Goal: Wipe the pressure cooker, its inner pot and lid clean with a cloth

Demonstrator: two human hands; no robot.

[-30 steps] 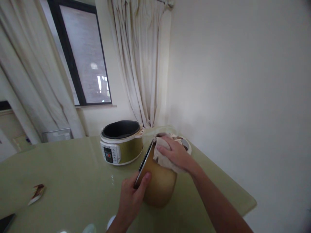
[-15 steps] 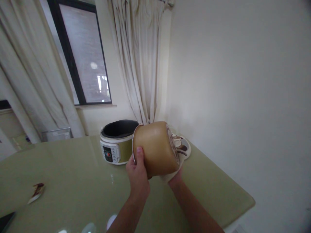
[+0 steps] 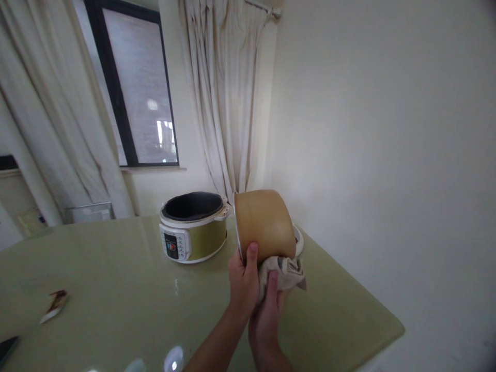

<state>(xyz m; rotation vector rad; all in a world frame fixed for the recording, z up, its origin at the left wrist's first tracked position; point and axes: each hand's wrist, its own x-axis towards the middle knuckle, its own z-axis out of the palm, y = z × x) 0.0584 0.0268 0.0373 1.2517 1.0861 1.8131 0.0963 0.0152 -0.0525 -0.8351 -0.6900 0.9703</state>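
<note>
My left hand (image 3: pixel 245 279) grips the rim of a gold inner pot (image 3: pixel 265 222), thumb on its outer wall. The pot is tipped on its side above the table, its mouth turned to the left. Beneath it, my right hand (image 3: pixel 267 305) is closed on a beige cloth (image 3: pixel 285 273) that is bunched against the pot's lower side. To the left stands the rice cooker body (image 3: pixel 205 240), white and green-gold with a dark open top and a control panel on its front. Behind the pot, a round white lid-like piece (image 3: pixel 299 242) is mostly hidden.
The pale green glossy table (image 3: pixel 135 289) runs up to a white wall on the right. A small white piece with brown marks (image 3: pixel 54 306) lies at the left, near the corner of a dark flat object (image 3: pixel 6 351). Curtains and a window are behind.
The pot has shifted right and turned, so its base no longer faces me. My right hand with the cloth has moved from the base end to the pot's near underside.
</note>
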